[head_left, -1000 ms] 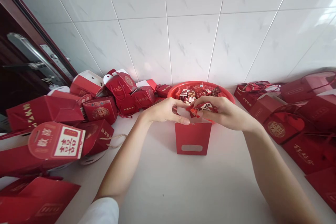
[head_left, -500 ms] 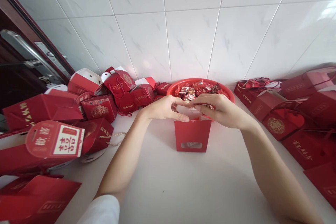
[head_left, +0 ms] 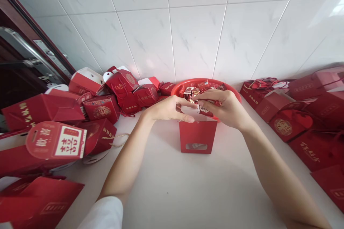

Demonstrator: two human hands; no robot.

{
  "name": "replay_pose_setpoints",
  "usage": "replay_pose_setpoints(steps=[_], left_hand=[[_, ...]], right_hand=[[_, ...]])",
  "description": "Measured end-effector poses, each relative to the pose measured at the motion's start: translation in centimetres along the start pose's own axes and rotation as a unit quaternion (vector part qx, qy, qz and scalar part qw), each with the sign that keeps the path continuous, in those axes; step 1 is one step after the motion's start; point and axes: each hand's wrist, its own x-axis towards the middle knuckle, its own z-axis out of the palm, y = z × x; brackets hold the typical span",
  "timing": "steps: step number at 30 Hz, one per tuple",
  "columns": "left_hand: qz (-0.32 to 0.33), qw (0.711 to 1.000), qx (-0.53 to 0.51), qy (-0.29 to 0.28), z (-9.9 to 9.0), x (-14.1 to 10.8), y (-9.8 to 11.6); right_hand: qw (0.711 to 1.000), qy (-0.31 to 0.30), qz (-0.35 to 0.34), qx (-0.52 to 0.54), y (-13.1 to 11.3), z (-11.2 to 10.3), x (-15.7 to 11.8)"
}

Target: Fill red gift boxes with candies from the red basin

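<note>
A red paper gift box [head_left: 198,132] with an oval window low on its front stands upright on the white table, its top open. My left hand [head_left: 169,109] curves around the left side of its opening, thumb at the near rim and fingers toward the far rim. Over the far side of the opening is my right hand [head_left: 221,104], fingers stretched out and thumb a little apart; nothing shows between them. Just behind the box sits a round red plastic basket [head_left: 234,94] of wrapped candies [head_left: 195,92], partly covered by my right hand.
Red gift boxes and bags crowd the left side, among them a box with a white label [head_left: 68,142]. More red boxes [head_left: 282,125] line the right side. A white tiled wall [head_left: 196,35] rises behind. At the far left is a door with a metal handle [head_left: 24,44].
My right hand has shifted slightly up and left, its fingers now lifted away from my left fingertips. My left hand and the box stay almost in place.
</note>
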Motion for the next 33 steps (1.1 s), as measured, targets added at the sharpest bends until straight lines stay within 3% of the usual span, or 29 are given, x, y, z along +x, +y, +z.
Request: replay_pose_setpoints(steps=[9,14,18,28,33], left_hand=[[0.009,1.0,-0.006,-0.002,0.0,0.0,0.6],[0.012,1.0,0.001,-0.008,-0.1,0.0,0.5],[-0.024,0.999,0.011,-0.019,-0.2,-0.1,0.8],[-0.013,1.0,0.009,-0.02,0.0,-0.1,0.8],[0.02,0.999,0.021,-0.016,0.0,-0.1,0.5]], right_hand=[[0.997,-0.063,0.052,-0.001,0.0,0.1,0.0],[0.988,-0.146,0.038,-0.023,0.1,-0.2,-0.1],[0.979,-0.196,0.03,-0.055,0.1,-0.4,-0.1],[0.97,-0.217,0.021,-0.105,-0.3,-0.5,-0.2],[0.98,-0.183,0.013,-0.082,-0.2,-1.0,-0.3]])
